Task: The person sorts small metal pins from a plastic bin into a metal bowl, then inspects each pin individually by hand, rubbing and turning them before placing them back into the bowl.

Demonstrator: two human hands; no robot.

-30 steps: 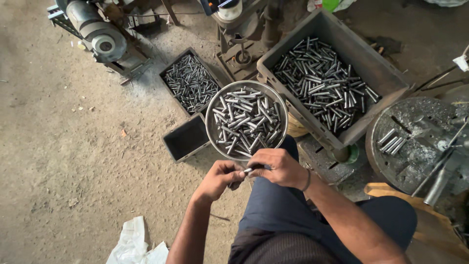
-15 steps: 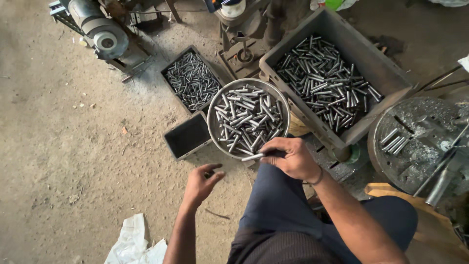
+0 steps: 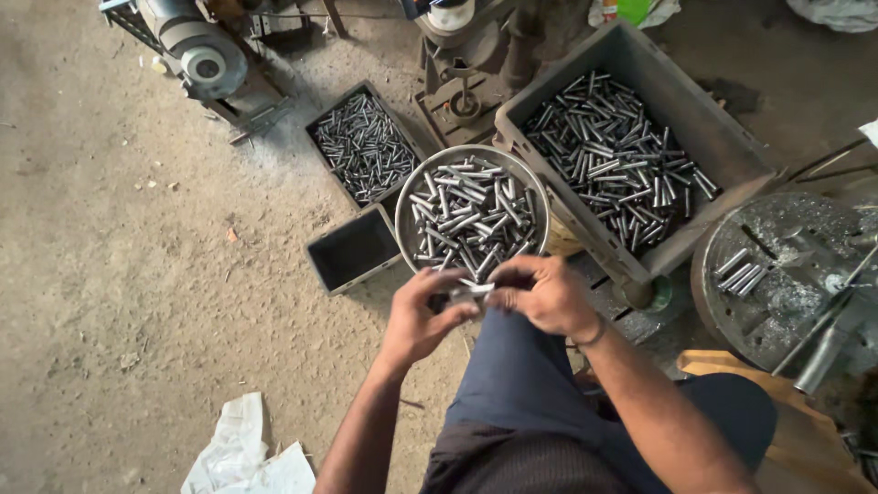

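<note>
Left hand [image 3: 419, 320]: fingertips pinch one end of a small metal pin [image 3: 473, 292].
Right hand [image 3: 544, 295]: fingers pressed onto the pin's other end; most of the pin hidden.
Pin location: over the knee, just below the near rim of the round pan [image 3: 403, 194] of pins.
Grey crate [image 3: 709, 128]: beside the pan's right rim.
Cut off: machine [image 3: 203, 57] at top edge.
</note>
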